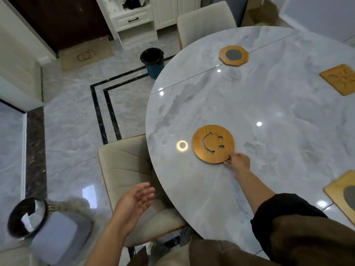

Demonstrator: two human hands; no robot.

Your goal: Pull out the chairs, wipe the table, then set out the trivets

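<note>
Now the right hand (pixel 239 162) pinches the smiley trivet's (pixel 212 144) near edge, flat on the glossy marble table (pixel 269 121). Left hand (pixel 134 203) hovers, fingers wide, over a cream chair (pixel 130 169). Three trivets lie farther right.

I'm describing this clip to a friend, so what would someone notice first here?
The round smiley-face trivet near the marble table's left edge, its rim pinched by the right hand. The left hand hangs open over a beige chair. Three more wooden trivets lie farther along the table.
</note>
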